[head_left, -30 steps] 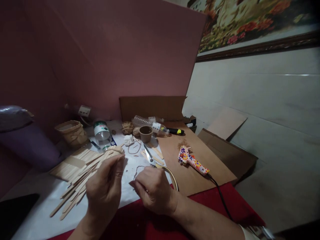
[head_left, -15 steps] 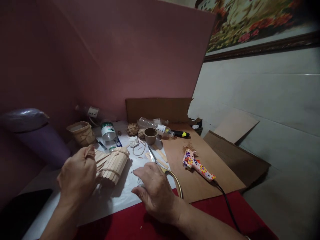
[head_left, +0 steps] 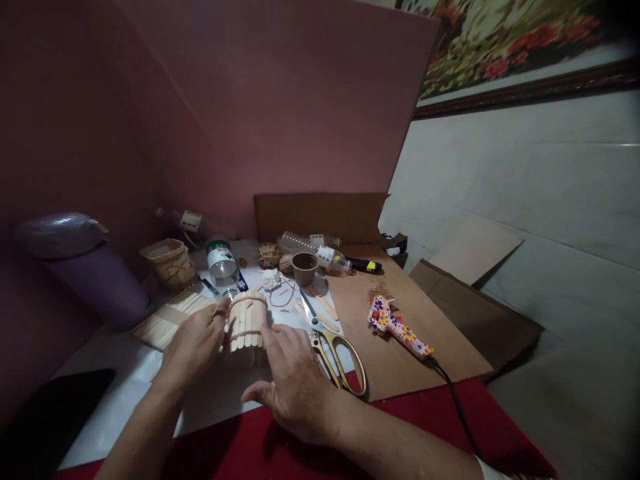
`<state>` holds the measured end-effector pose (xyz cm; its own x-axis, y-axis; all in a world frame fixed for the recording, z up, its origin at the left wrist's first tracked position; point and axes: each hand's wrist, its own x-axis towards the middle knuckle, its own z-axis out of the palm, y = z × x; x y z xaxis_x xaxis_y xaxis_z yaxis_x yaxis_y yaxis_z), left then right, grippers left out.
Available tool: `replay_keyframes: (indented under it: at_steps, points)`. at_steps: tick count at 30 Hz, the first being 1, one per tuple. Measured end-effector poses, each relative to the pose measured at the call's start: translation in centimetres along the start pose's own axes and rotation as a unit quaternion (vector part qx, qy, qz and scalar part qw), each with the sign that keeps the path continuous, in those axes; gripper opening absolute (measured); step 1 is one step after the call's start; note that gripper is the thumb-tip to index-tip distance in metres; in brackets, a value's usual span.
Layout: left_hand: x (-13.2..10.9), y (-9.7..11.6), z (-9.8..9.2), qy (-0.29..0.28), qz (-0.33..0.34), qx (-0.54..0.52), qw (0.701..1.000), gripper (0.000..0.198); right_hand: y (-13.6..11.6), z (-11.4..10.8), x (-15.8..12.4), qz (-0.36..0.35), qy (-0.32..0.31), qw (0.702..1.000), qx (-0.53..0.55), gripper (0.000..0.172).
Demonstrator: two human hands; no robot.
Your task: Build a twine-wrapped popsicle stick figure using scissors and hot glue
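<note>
A craft-stick-covered cylinder [head_left: 249, 319] lies on the white sheet, with twine bands around it and clear plastic showing at its near end. Small wood slivers rest on top of it. My left hand [head_left: 196, 340] is at its left side, fingers drawn together; what they pinch, if anything, is too small to make out. On the other side, my right hand [head_left: 300, 380] has its fingers stretched out against the sticks and its thumb apart. Gold-handled scissors [head_left: 333, 347] lie just beyond the right hand. Behind the left hand is a flat bundle of craft sticks [head_left: 167, 319].
A floral glue gun [head_left: 397, 327] with a black cord lies on cardboard [head_left: 420, 340] at the right. Further back are a brown cup [head_left: 305, 270], plastic bottles [head_left: 221, 260], twine balls [head_left: 269, 255] and a woven-looking pot [head_left: 170, 265]. A purple container [head_left: 95, 283] stands left.
The cylinder has turned more upright in view and moved slightly right. My left hand has shifted right, uncovering the stick bundle. My right hand has come against the cylinder, uncovering the scissors' handles.
</note>
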<state>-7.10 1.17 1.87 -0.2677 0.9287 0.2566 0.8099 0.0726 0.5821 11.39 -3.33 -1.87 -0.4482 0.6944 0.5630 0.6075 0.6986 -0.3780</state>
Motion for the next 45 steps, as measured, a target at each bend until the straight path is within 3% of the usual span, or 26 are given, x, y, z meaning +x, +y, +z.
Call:
replay_keyframes:
  at_steps: [5,8,10,13,19,24,27,31,33,36,38,40,43,45]
  points:
    - [-0.8,1.4,0.3,-0.100,0.000,0.066,0.993,0.033,2.0,-1.8,0.5,0.043,0.090,0.995,-0.018,0.051]
    - [-1.4,2.5,-0.4,-0.126,-0.012,0.146,0.981,0.035,5.2,-3.9,1.6,0.159,0.131,0.966,-0.155,0.030]
    - [-1.6,3.0,-0.9,-0.115,-0.030,0.176,0.977,0.041,7.1,-5.1,2.4,0.187,0.115,0.953,-0.208,0.019]
    - [-1.7,3.3,-1.5,-0.100,-0.051,0.187,0.976,0.049,8.6,-5.6,3.5,0.178,0.067,0.956,-0.224,0.018]
    - [-1.8,3.3,-1.5,-0.097,-0.054,0.185,0.976,0.047,8.8,-4.1,5.4,0.166,-0.058,0.953,-0.248,0.021]
    - [-2.4,3.6,-1.0,-0.073,-0.023,0.217,0.973,0.047,9.3,-3.2,5.9,0.195,-0.082,0.952,-0.219,0.023]
    - [-2.6,3.8,-1.0,-0.064,-0.010,0.231,0.971,0.046,9.6,-3.1,5.8,0.213,-0.062,0.960,-0.169,0.022]
    - [-2.8,4.0,-1.0,-0.038,-0.008,0.223,0.974,0.041,9.3,-3.6,5.7,0.250,0.012,0.965,-0.071,0.022]
    - [-2.9,3.9,-0.9,0.000,0.003,0.199,0.980,0.036,8.8,-4.0,5.6,0.271,0.047,0.962,0.004,0.020]
    - [-3.2,3.6,-0.4,0.107,0.062,0.112,0.986,0.026,7.4,-4.7,5.5,0.293,0.049,0.943,0.153,0.021]
    - [-3.5,3.4,-0.1,0.167,0.127,0.038,0.977,0.020,6.3,-5.1,5.2,0.295,0.029,0.923,0.243,0.023]
    - [-3.8,3.3,0.2,0.178,0.190,-0.032,0.965,0.015,5.2,-5.2,5.0,0.300,0.017,0.890,0.342,0.025]
    - [-4.4,3.7,0.5,0.121,0.254,-0.114,0.953,0.012,3.5,-5.0,4.6,0.309,0.014,0.793,0.525,0.020]
    - [-4.8,4.2,0.5,0.070,0.277,-0.144,0.947,0.010,2.4,-4.8,4.5,0.295,0.010,0.776,0.557,0.018]
